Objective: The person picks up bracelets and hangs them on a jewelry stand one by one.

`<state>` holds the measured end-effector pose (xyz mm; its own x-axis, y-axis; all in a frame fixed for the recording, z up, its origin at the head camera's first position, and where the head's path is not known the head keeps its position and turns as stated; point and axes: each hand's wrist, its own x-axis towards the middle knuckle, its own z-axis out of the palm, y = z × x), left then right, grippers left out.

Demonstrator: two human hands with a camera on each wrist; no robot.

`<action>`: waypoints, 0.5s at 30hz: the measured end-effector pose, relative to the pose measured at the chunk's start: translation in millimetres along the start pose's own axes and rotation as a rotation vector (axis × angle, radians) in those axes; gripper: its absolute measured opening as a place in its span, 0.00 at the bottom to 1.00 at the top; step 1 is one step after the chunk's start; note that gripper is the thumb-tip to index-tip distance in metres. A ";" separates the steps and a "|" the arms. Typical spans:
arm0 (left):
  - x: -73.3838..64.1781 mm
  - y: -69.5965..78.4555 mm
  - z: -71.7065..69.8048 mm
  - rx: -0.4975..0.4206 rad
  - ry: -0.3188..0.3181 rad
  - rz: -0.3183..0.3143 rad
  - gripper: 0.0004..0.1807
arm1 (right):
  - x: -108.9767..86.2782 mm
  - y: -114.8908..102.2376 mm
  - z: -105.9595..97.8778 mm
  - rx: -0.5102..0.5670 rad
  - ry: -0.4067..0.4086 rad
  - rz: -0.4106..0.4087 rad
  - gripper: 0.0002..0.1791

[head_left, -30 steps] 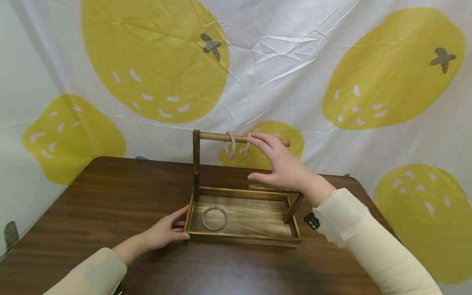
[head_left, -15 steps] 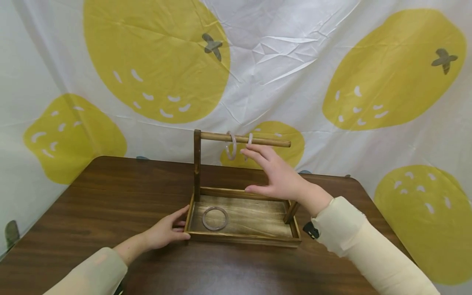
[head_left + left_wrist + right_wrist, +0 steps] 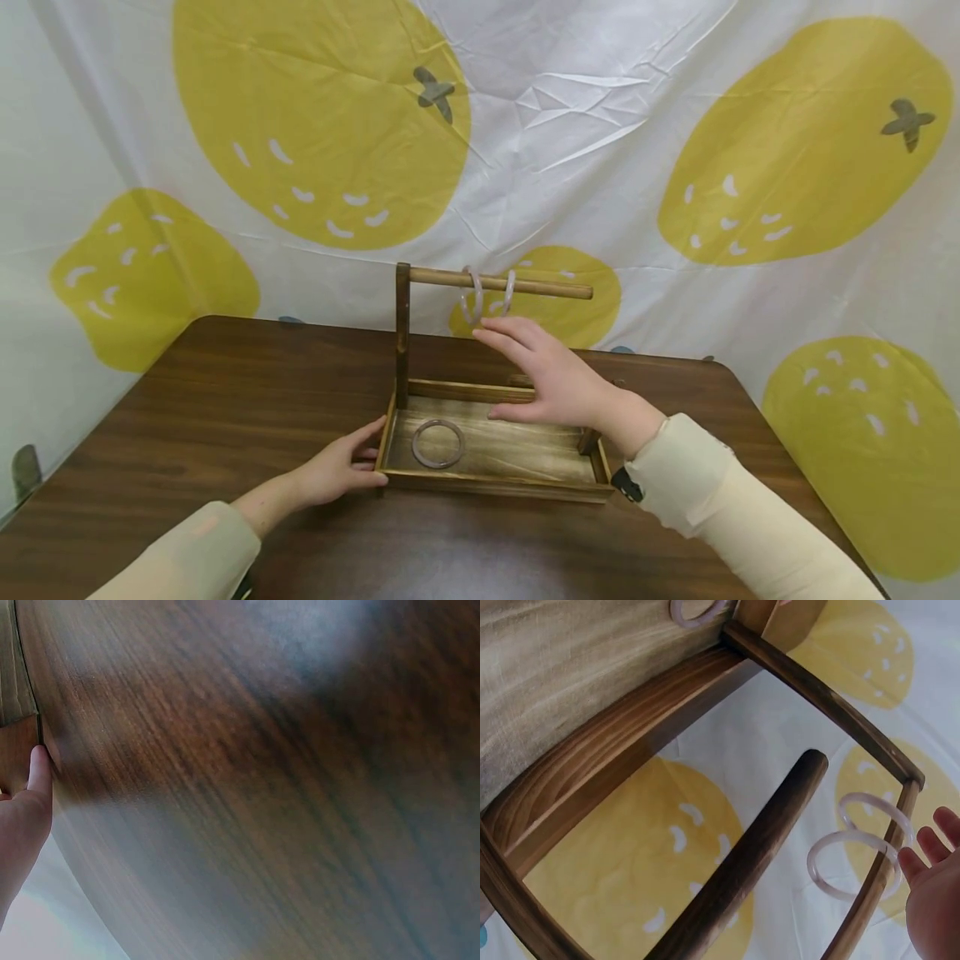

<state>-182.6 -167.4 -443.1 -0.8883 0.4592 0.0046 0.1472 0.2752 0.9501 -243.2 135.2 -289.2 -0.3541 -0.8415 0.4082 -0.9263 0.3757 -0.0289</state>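
Note:
A wooden bangle stand has a shallow tray as its base and a raised bar above it. Two pale bangles hang on the bar, a left one and a right one. A third bangle lies flat at the tray's left. My left hand touches the tray's left end, thumb at the front corner. In the left wrist view its straight thumb lies against that corner. My right hand hovers over the tray below the hanging bangles, thumb and fingers spread, holding nothing.
Across the brown wooden table the stand sits near the middle. Behind it hangs a white cloth printed with yellow lemons. A lower wooden bar of the stand shows in the right wrist view, mostly hidden by my right hand in the head view.
My right hand has come away from the right hanging bangle and moved down and slightly left. That bangle stays on the bar. The left hand remains at the tray.

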 end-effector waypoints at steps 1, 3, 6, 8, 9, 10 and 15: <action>-0.1 0.3 0.0 0.001 0.000 0.000 0.49 | 0.0 -0.4 1.4 0.003 0.000 -0.007 0.46; -0.3 0.6 -0.1 0.003 0.000 -0.001 0.49 | 0.0 -2.1 3.7 0.015 -0.008 -0.014 0.46; -0.4 0.8 -0.1 0.006 0.000 -0.001 0.49 | 0.0 -5.0 6.9 0.035 -0.025 -0.020 0.46; -0.4 0.7 0.0 0.004 -0.002 -0.001 0.49 | 0.1 -6.8 8.9 0.040 -0.038 -0.018 0.46; -0.4 0.7 0.0 0.003 -0.003 -0.001 0.49 | 0.2 -7.6 10.0 0.042 -0.044 -0.018 0.47; -0.3 0.5 0.0 0.001 -0.004 -0.001 0.49 | 0.4 -8.3 11.1 0.044 -0.050 -0.017 0.47; 0.2 -0.7 0.0 0.004 -0.001 0.005 0.49 | 1.4 -12.9 17.8 0.057 -0.082 -0.002 0.46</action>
<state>-182.9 -167.4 -443.8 -0.8870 0.4617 0.0089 0.1534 0.2764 0.9487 -234.0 122.3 -304.4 -0.3598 -0.8720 0.3320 -0.9319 0.3535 -0.0813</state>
